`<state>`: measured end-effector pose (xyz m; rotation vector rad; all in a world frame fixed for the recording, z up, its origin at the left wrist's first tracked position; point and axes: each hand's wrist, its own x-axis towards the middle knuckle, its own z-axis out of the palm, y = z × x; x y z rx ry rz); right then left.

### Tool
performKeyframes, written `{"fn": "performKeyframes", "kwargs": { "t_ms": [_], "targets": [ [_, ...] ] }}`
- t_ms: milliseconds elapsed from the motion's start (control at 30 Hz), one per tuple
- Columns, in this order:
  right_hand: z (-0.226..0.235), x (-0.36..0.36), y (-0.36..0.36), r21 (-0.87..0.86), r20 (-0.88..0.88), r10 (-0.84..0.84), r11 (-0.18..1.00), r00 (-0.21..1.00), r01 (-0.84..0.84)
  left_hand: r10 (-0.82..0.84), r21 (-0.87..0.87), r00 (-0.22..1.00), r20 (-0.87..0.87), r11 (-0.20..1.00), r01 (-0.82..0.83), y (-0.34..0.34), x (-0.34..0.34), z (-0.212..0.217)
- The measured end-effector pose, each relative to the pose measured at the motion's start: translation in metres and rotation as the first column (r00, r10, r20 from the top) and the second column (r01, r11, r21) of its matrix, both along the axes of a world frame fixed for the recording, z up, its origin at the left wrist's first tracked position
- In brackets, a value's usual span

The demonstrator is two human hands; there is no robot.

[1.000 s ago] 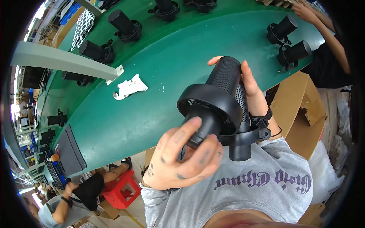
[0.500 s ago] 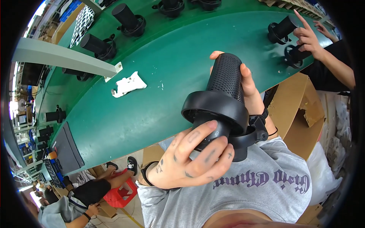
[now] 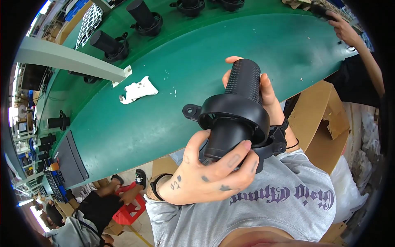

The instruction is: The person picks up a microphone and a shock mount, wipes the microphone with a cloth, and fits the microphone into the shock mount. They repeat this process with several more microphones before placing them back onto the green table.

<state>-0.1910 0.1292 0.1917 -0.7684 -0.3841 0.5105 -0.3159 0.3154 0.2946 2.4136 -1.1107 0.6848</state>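
Observation:
A black microphone (image 3: 245,80) with a perforated cylindrical head is held upright, slightly tilted, above the table's near edge. Around its middle runs a wide black ring mount (image 3: 236,108), with a holed tab (image 3: 191,111) sticking out on the left. My left hand (image 3: 212,175) is closed round the smooth lower body below the ring. Behind the perforated part, my right hand (image 3: 268,90) wraps it, thumb and fingertips showing on both sides; its palm is hidden. A black jointed bracket (image 3: 279,140) sits beside my right wrist.
Several similar microphones (image 3: 140,14) stand along the far side of the green table (image 3: 173,74). A crumpled white packet (image 3: 140,89) lies near a grey metal post (image 3: 74,57). Cardboard box (image 3: 314,119) at right; another person's hand (image 3: 343,31) holds a dark object. Someone sits lower left near a red stool (image 3: 129,212).
My left fingers have shifted round the lower body, and the mount's holed tab has come into sight. Two microphones at the right have left their spot; the other person's hand has moved farther away.

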Motion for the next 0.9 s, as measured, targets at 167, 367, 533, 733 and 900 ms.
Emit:
{"fn": "performKeyframes", "kwargs": {
  "t_ms": [167,367,533,733,900],
  "targets": [
    [0.008,-0.004,0.006,-0.119,0.001,-0.052,0.992,0.999,0.052,-0.015,0.070,1.000,0.005,0.997,0.015,0.002,-0.002,0.004],
    [0.003,-0.004,0.004,-0.055,0.042,0.011,0.998,0.999,-0.008,-0.128,0.250,0.986,0.109,0.963,0.098,0.005,0.001,0.008],
    [-0.031,-0.001,0.007,0.274,0.074,0.043,0.960,0.996,-0.062,-0.406,0.537,0.870,0.279,0.818,0.209,0.005,0.010,0.010],
    [-0.035,0.003,0.019,0.529,0.114,0.148,0.828,0.982,-0.186,-0.513,0.596,0.841,0.173,0.734,0.325,0.000,0.013,0.022],
    [-0.035,0.000,0.026,0.613,0.141,0.168,0.759,0.976,-0.219,-0.602,0.719,0.783,0.160,0.614,0.325,-0.002,0.023,0.034]
  ]
}}
